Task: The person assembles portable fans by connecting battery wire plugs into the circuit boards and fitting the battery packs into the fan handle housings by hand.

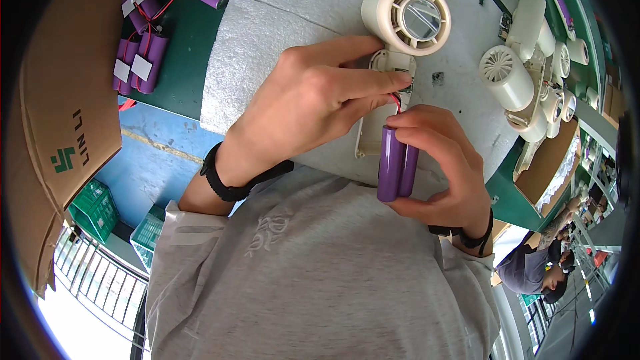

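Note:
My right hand (450, 160) grips a purple two-cell battery pack (398, 163), held upright between fingers and thumb. Short red and black wires (397, 100) run from its top to the fingertips of my left hand (320, 90). The left index finger and thumb pinch the wire end, whose tip is hidden, over a small circuit board. That board sits in the opened cream handle (363, 130) of a handheld fan, partly covered by both hands. The round fan head (407, 17) lies at the far end, on a white foam sheet (267, 40).
Several purple battery packs (150, 63) with red wires lie on the green table at the far left. Cream fan parts (510, 80) are heaped at the right, above a cardboard box (553, 160). A large carton (60, 107) stands left. Another person (537, 270) is at lower right.

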`<state>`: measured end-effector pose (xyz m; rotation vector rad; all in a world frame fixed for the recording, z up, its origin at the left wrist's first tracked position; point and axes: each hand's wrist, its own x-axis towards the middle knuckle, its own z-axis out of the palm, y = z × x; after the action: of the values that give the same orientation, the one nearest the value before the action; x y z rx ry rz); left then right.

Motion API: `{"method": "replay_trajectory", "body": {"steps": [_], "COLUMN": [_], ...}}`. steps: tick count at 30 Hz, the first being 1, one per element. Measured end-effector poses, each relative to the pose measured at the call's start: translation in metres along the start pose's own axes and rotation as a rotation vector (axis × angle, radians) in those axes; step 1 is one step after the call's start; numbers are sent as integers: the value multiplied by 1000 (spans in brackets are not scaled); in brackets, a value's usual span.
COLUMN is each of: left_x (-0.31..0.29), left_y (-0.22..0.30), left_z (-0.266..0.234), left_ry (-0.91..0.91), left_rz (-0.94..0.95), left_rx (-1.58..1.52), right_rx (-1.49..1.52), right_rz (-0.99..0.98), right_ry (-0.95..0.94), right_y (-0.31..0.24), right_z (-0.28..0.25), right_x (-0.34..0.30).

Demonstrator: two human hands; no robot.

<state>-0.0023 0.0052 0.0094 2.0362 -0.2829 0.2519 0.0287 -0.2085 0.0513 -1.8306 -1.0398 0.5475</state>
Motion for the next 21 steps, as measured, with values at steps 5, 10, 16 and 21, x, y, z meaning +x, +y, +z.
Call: {"method": "replay_trajectory", "body": {"steps": [5, 10, 16, 21], "left_x": [0, 1, 1, 1], "left_y": [-2, -2, -2, -3], "left_z": [-1, -4, -7, -8], "left_ry": [-12, -40, -91, -80], "left_rz": [11, 19, -14, -5], "left_rx": [12, -29, -48, -41], "right_rx": [-95, -146, -402, -387], "right_rz": [-18, 11, -14, -16], "right_ry": [32, 134, 134, 212], "right_y": [6, 3, -3, 1], "right_z": [11, 23, 20, 31], "right_x": [-1, -9, -6, -2]}}
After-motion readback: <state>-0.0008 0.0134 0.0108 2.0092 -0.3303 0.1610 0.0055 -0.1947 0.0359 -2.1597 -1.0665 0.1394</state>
